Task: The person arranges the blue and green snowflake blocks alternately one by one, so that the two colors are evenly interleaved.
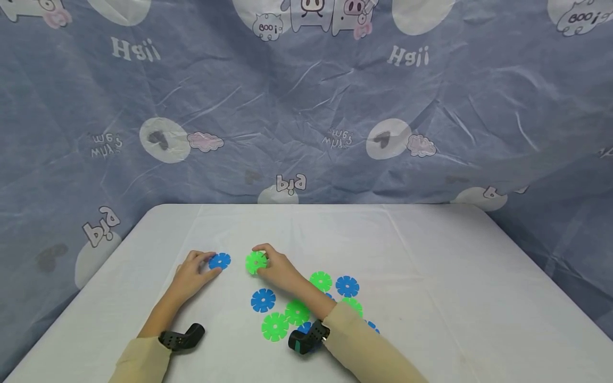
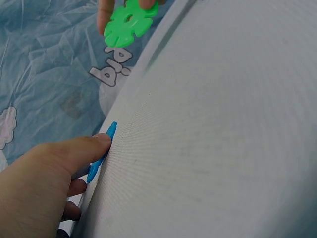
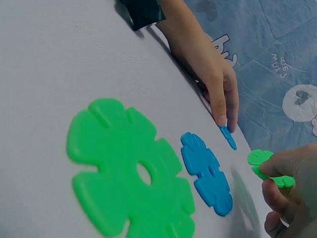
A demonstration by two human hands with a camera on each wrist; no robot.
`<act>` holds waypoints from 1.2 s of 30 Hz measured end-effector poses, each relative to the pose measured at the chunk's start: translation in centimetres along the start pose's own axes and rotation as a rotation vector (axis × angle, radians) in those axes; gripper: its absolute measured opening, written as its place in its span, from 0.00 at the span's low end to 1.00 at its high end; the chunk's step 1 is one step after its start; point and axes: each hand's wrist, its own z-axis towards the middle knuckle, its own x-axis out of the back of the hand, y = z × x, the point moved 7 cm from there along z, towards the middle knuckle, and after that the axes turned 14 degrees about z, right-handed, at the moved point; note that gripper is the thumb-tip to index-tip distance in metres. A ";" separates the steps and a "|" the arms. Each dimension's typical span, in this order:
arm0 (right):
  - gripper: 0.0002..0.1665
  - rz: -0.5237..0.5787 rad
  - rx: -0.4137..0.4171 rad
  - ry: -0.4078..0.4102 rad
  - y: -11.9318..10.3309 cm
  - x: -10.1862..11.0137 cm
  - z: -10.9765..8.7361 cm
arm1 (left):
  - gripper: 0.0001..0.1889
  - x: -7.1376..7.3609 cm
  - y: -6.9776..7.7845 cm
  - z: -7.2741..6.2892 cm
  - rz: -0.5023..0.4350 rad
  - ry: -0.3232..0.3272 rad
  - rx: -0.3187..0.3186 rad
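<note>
On the left of the table, my left hand (image 1: 190, 275) pinches a blue notched plastic disc (image 1: 220, 261) between thumb and fingers. That disc appears edge-on in the left wrist view, under the thumb. A short gap to its right, my right hand (image 1: 279, 269) grips a green notched disc (image 1: 256, 262) by its right side. The green disc is held upright, its slots and centre hole showing in the left wrist view. Nearest the two hands lies a loose blue disc (image 1: 263, 300), flat on the table, with a green disc (image 1: 275, 326) in front of it.
More green and blue discs lie around and under the right forearm, including a green one (image 1: 321, 281) and a blue one (image 1: 347, 286); some are partly hidden by the sleeve. A white cloth covers the table (image 1: 431, 255). Behind it hangs a printed blue-grey curtain (image 1: 268, 90).
</note>
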 end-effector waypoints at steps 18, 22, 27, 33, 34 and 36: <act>0.29 -0.336 0.018 0.088 0.3 -2.2 0.5 | 0.30 0.2 0.3 -0.1 0.003 0.003 -0.010; 0.31 -0.425 0.040 0.113 0.3 -2.4 0.7 | 0.30 0.0 0.1 -0.1 0.002 -0.002 -0.010; 0.25 -0.443 0.090 0.111 -0.1 -2.5 0.5 | 0.31 -0.1 -0.1 0.0 0.009 0.004 -0.016; 0.13 -0.590 0.175 0.058 -0.8 -3.1 0.0 | 0.30 -0.2 -0.2 0.0 0.010 0.003 -0.014; 0.13 -0.606 0.178 0.055 -0.8 -3.1 0.0 | 0.30 -0.2 -0.2 0.0 0.009 0.002 -0.014; 0.15 -0.621 0.173 0.053 -0.8 -3.1 0.0 | 0.31 -0.3 -0.2 0.1 0.009 0.004 -0.017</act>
